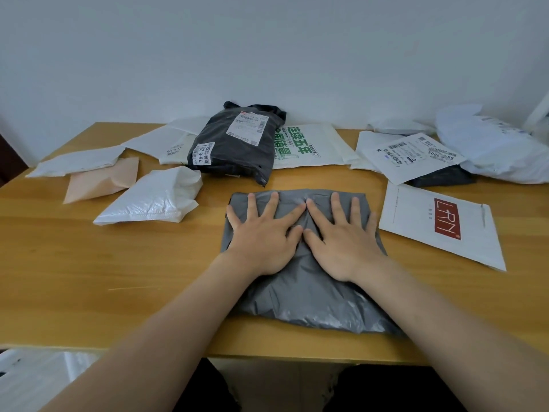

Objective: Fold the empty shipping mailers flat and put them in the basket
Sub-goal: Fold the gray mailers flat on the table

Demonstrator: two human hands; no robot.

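Subject: a grey, crinkled plastic shipping mailer (306,292) lies on the light wooden table (118,263), near its front edge and just right of centre.
Left hand (261,236): palm down on the left half of the grey mailer, fingers straight and spread; it presses and grips nothing.
Right hand (341,242): palm down on the right half, fingers likewise straight and fanned, pinching nothing.
Hand relation: the two index fingertips and the two thumbs almost meet over the mailer's midline.
Mailer form: its far edge lies flat beyond the fingertips; its near end bulges and is wrinkled.
Right neighbour: a flat white mailer with a red logo block (439,224), just beside the grey one.
Left neighbours: a puffy white plastic mailer (151,197) and a pale peach envelope (101,181), both apart from the hands.
Far centre: a black plastic mailer with white shipping labels (234,147), overlapping a white mailer printed with green characters (303,147).
Far right: a white mailer bearing a barcode label (413,157) and a large rumpled white bag (490,147).
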